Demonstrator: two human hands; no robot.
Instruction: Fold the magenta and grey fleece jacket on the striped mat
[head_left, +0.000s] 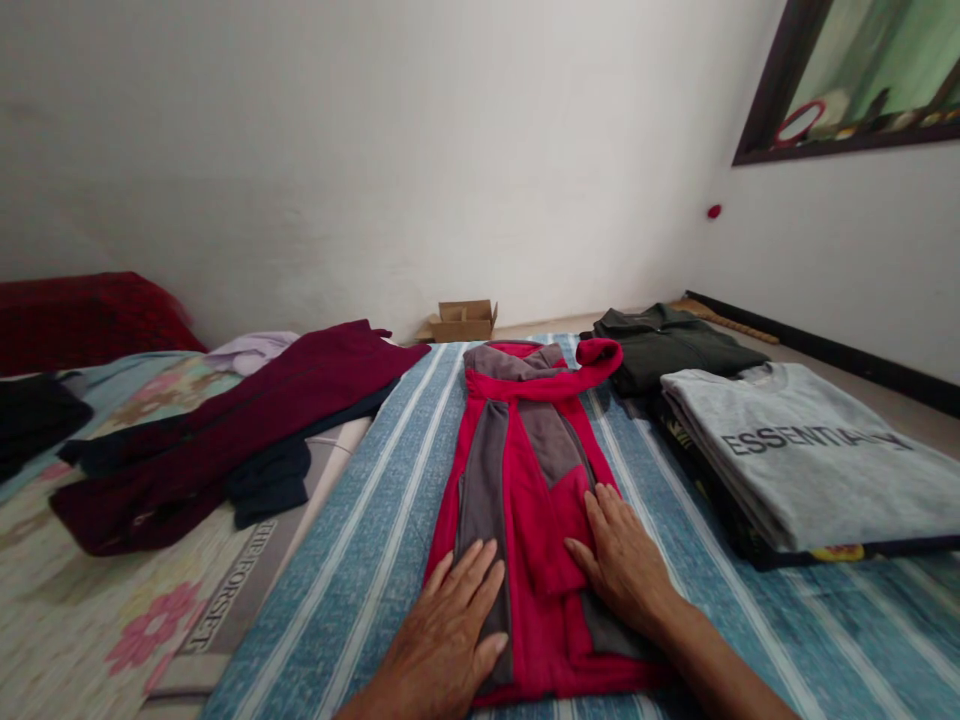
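A red and grey jacket (525, 470) lies lengthwise on the blue striped sheet (375, 480), its sides turned inward. One red sleeve end sticks out to the right near the collar, and the other lies down the right part of the body. My left hand (450, 620) rests flat on the lower left of the jacket, fingers stretched out over the grey panel. On the right edge, my right hand (622, 550) lies with its fingers spread, touching the red sleeve. Neither hand grips the cloth.
To the right are stacked folded clothes, with a grey printed shirt (810, 450) on top and a dark green garment (667, 345) behind. Maroon trousers (247, 430) lie across dark cloth at left. A small cardboard box (463, 321) stands by the wall.
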